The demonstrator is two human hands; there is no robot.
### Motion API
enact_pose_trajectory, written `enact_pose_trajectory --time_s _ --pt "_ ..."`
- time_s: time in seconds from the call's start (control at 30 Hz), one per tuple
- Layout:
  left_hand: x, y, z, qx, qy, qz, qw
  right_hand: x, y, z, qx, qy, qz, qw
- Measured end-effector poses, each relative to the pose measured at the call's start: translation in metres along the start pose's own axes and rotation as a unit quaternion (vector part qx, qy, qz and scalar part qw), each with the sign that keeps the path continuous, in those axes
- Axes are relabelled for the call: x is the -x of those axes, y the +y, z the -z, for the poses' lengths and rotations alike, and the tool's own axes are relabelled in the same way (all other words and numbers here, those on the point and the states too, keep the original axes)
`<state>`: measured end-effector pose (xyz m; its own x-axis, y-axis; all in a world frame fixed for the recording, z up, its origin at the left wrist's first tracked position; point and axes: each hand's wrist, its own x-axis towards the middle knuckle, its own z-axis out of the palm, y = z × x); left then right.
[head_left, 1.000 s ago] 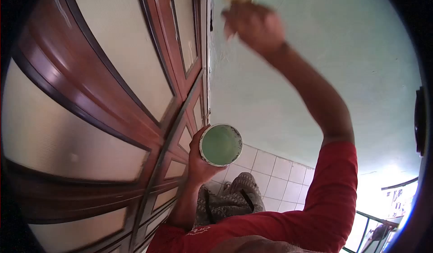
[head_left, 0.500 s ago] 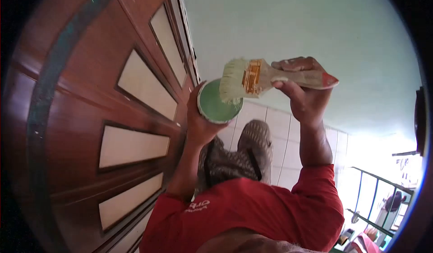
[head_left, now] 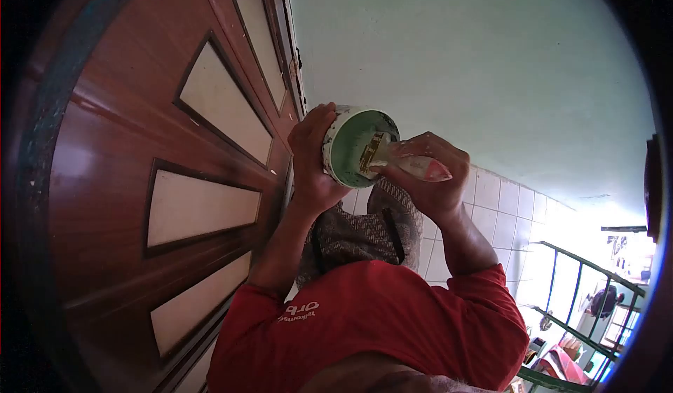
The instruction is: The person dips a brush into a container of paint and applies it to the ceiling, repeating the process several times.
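Note:
My left hand [head_left: 313, 156] is wrapped round the side of a round paint tub [head_left: 342, 160], which is tilted so that its mouth faces up toward me. Pale green paint coats the inside of the tub, and dark smears mark its rim. In my right hand [head_left: 436, 176] is a wide paintbrush [head_left: 417, 166] with a red-tipped handle, gripped between thumb and fingers. The brush's metal band lies within the tub's mouth. Its bristles are down inside the tub, mostly hidden from view.
A brown wooden door [head_left: 105, 183] with pale panels stands close on my left. Ahead is a pale green wall [head_left: 477, 64] above white tiles [head_left: 494, 197]. A green metal railing [head_left: 575, 270] with assorted items behind it is at lower right.
The brush has gone from above the tub's rim down into it, my right hand moving left and lower. The tub has shifted slightly right and up and tilts more.

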<state>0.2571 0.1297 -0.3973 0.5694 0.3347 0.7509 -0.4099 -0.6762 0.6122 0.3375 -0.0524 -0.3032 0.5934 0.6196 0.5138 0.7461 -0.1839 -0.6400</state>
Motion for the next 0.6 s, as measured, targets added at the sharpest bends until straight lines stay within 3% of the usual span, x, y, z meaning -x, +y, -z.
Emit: enact_pose_trajectory --time_s 0.1,0.3,0.43,0.6 --pt "-0.003 0.000 0.001 -0.033 0.034 -0.060 0.997 0.005 -0.001 -0.006 -0.034 0.030 -0.015 0.999" --pt "-0.006 0.016 0.006 -0.065 0.046 -0.096 0.992 0.017 -0.002 -0.004 -0.061 0.058 -0.026 0.996" --pt "-0.009 0.018 0.012 -0.062 0.042 -0.099 0.992 0.015 -0.005 -0.008 -0.065 0.077 -0.045 0.994" --pt "-0.009 0.022 0.014 -0.069 0.045 -0.083 0.993 0.012 -0.023 -0.001 -0.181 0.110 -0.130 0.969"
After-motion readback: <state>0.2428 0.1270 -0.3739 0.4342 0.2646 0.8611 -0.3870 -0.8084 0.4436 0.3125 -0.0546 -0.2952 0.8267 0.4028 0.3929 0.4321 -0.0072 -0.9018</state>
